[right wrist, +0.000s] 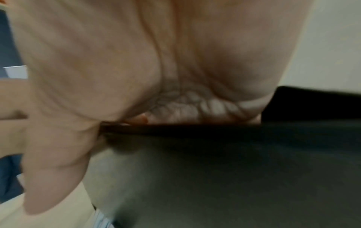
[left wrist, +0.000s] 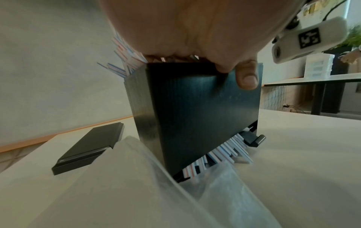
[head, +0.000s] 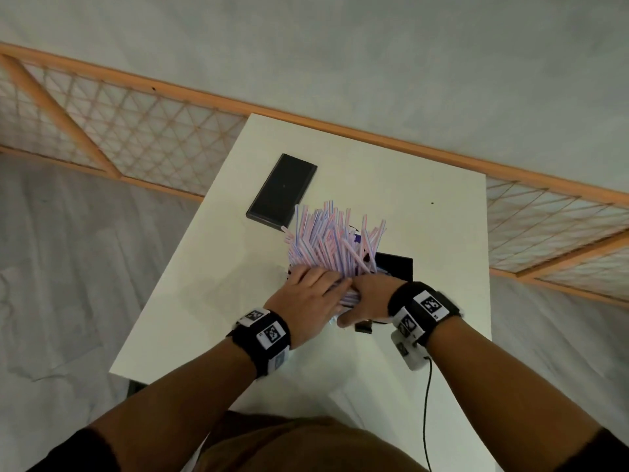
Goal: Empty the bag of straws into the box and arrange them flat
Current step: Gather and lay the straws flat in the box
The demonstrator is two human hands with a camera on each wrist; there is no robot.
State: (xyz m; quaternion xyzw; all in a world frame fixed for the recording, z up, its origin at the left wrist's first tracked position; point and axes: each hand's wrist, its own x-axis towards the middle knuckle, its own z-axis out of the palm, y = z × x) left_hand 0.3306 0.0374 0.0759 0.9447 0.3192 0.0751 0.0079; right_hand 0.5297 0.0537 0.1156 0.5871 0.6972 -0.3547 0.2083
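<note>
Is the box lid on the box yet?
No: in the head view the black lid lies flat on the white table, apart from the box, where striped straws stick out.

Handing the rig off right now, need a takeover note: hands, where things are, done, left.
Left hand: laid flat on the near ends of the straws.
Right hand: fingers curled over the same bundle at the box rim.
Straws: out of the bag, fanned upward and away from the box; some ends show under its lower edge.
Bag: lies slack on the table, in front of the box.
Lid: off, on the table beyond.
Done: bag emptied, as far as can be seen.
Left: lay the straws flat inside.
</note>
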